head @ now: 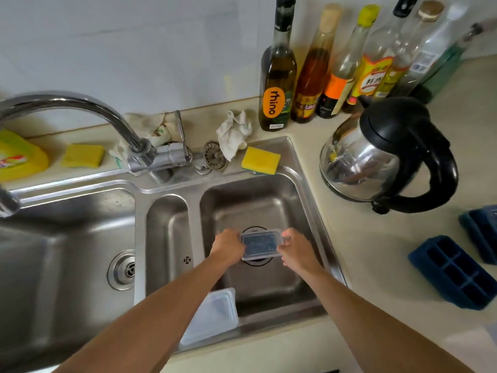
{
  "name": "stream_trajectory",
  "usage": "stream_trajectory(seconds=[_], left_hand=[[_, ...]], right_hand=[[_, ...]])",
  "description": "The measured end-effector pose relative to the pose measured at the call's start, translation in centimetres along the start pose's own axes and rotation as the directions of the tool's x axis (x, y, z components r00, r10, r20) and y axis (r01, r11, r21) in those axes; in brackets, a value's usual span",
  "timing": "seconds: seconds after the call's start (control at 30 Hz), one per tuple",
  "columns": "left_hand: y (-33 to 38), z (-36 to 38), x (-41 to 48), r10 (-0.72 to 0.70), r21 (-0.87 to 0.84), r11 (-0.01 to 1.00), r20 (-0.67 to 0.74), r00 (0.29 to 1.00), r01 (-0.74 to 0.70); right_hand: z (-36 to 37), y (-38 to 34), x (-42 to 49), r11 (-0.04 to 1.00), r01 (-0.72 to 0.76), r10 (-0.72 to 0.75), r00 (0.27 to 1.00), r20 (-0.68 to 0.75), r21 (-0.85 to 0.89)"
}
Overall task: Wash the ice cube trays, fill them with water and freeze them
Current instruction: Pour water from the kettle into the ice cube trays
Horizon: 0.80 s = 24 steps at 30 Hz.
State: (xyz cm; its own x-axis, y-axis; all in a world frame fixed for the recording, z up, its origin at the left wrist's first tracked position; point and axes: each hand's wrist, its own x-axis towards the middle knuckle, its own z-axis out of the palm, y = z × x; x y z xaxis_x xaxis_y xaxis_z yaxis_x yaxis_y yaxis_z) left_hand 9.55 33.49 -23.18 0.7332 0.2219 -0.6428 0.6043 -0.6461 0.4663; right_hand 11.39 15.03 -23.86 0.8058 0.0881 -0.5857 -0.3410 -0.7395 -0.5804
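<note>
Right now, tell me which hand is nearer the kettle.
Right. The right hand holds the right end of the clear lid over the basin, down-left of the kettle; the left hand holds its left end, farther away.

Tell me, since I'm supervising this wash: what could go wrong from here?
The clear lid, pinched at its ends by the left hand and right hand, may slip into the basin. The other lid, perched on the sink's front rim beside the left arm, could get knocked off.
</note>
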Motion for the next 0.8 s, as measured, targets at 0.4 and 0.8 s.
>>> stream_trajectory(seconds=[0.4, 0.8], left_hand=[[-1.9, 3.0, 4.4, -0.114, 0.038, 0.993, 0.050, 0.992, 0.112], [-3.4, 3.8, 6.8, -0.227, -0.151, 0.962, 0.028, 0.974, 0.228]], right_hand=[[3.7, 2.3, 5.0, 0.997, -0.039, 0.044, 0.996, 0.083, -0.063], [4.8, 3.0, 6.3, 0.983, -0.181, 0.182, 0.981, 0.061, -0.019]])
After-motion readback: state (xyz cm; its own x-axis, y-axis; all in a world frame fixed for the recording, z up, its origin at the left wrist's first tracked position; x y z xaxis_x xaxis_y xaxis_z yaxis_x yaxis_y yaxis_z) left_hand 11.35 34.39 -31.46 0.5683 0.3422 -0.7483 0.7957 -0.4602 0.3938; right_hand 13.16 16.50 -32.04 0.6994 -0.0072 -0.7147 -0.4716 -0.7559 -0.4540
